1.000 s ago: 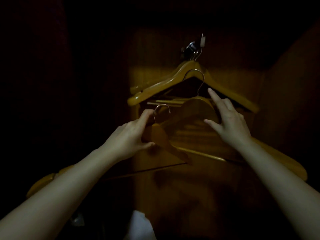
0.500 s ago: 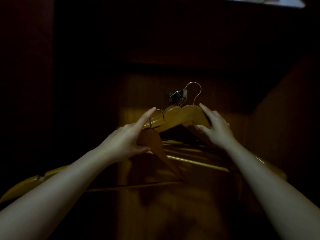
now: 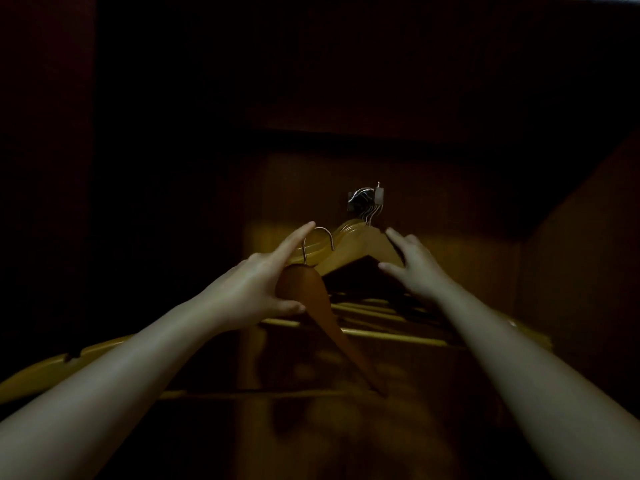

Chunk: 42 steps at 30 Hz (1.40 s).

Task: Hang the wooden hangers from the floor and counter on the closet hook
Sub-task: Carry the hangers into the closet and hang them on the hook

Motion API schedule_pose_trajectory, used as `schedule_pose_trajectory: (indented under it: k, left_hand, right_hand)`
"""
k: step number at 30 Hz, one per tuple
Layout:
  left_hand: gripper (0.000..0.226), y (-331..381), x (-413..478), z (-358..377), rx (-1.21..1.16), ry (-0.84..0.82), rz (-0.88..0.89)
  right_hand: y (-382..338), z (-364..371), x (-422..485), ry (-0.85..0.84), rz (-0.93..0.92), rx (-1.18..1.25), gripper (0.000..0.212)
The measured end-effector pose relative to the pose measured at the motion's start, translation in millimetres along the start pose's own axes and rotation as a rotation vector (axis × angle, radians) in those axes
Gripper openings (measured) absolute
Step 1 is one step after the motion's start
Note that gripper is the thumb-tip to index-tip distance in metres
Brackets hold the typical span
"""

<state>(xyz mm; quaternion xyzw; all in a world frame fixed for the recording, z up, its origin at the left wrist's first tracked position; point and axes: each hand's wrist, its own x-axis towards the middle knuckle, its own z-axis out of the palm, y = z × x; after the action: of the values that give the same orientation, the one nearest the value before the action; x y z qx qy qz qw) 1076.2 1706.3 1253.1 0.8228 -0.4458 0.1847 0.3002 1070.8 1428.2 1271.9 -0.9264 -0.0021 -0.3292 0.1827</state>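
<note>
Dark closet panel (image 3: pixel 467 265), smooth curved wooden hangers (image 3: pixel 360 245)

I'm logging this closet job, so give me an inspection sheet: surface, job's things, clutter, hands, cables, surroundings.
Surface: wooden closet back panel, dimly lit.
Job's things: metal closet hook carries several wire hooks; pale wooden hangers hang from it; darker brown wooden hanger is off the hook.
Clutter: nothing seen.
Hands: left hand grips the darker hanger's neck; right hand, fingers straight, touches a hung hanger.
Cables: nothing seen.
Surroundings: dark closet walls, detail too dark to tell.
</note>
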Motion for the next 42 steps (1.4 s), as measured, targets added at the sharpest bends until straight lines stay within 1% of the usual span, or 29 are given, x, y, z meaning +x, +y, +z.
schedule_pose_trajectory:
  k: [4, 5, 9, 12, 14, 16, 18, 19, 20, 21, 22, 24, 25, 26, 27, 28, 31, 34, 36, 39, 42]
  left_hand:
    - [0.112, -2, -8, 7, 0.015, -0.017, -0.002]
    - [0.112, -3, -10, 7, 0.016, -0.015, 0.0]
    - [0.111, -3, -19, 8, -0.009, -0.029, -0.007]
    - [0.111, -4, -28, 11, -0.013, -0.026, -0.01]
    - [0.111, -6, -36, 16, -0.009, -0.028, -0.014]
    - [0.111, -7, -45, 24, -0.036, -0.029, -0.008]
    - [0.111, -6, -53, 33, -0.037, -0.045, -0.005]
    - [0.111, -4, -58, 38, -0.038, -0.056, -0.011]
    - [0.111, -1, -63, 44, -0.039, -0.061, -0.017]
    - [0.11, 4, -67, 50, -0.033, -0.06, -0.022]
    - [0.11, 9, -71, 55, -0.028, -0.06, -0.028]
    - [0.11, 22, -79, 67, -0.059, -0.07, -0.042]
    - [0.109, 29, -82, 73, -0.079, -0.076, -0.045]
    - [0.109, 36, -85, 79, -0.088, -0.079, -0.046]
    - [0.109, 43, -88, 85, -0.093, -0.078, -0.051]
    - [0.11, 50, -91, 90, -0.098, -0.077, -0.058]
    - [0.11, 71, -103, 109, -0.111, -0.082, -0.081]
    - [0.108, 92, -118, 129, -0.157, -0.094, -0.106]
    - [0.107, 106, -128, 142, -0.205, -0.083, -0.114]
    - [0.107, 125, -141, 158, -0.202, -0.082, -0.129]
    - [0.103, 140, -157, 165, -0.207, -0.073, -0.194]
  right_hand:
    - [3, 10, -4, 0.018, 0.03, 0.014, 0.073]
    - [3, 11, -4, 0.017, 0.042, -0.013, 0.073]
    - [1, 9, -6, 0.023, 0.088, -0.242, 0.074]
    - [-5, 7, -8, 0.005, 0.135, -0.315, 0.079]
    - [-11, 9, -18, 0.036, 0.152, -0.34, 0.082]
    - [-17, 16, -42, 0.14, 0.101, -0.345, 0.08]
    - [-23, 24, -72, 0.215, -0.022, -0.3, 0.069]
    - [-27, 26, -87, 0.19, -0.068, -0.228, 0.061]
    - [-30, 29, -103, 0.127, -0.09, -0.119, 0.052]
    - [-31, 31, -119, 0.039, -0.101, 0.002, 0.045]
    - [-32, 33, -135, -0.07, -0.105, 0.1, 0.043]
    - [-33, 34, -167, -0.303, -0.101, 0.17, 0.051]
    - [-32, 36, -181, -0.397, -0.091, 0.171, 0.058]
    - [-32, 37, -194, -0.453, -0.077, 0.17, 0.065]
    - [-31, 39, -204, -0.467, -0.061, 0.179, 0.07]
    - [-29, 41, -213, -0.447, -0.049, 0.192, 0.073]
    - [-19, 40, -234, -0.355, -0.033, 0.188, 0.066]
    - [-5, 34, -256, -0.354, -0.084, 0.071, 0.06]
    - [4, 33, -272, -0.353, -0.11, 0.004, 0.062]
    - [13, 37, -292, -0.355, -0.092, -0.024, 0.069]
    - [16, 36, -303, -0.339, -0.12, -0.004, 0.066]
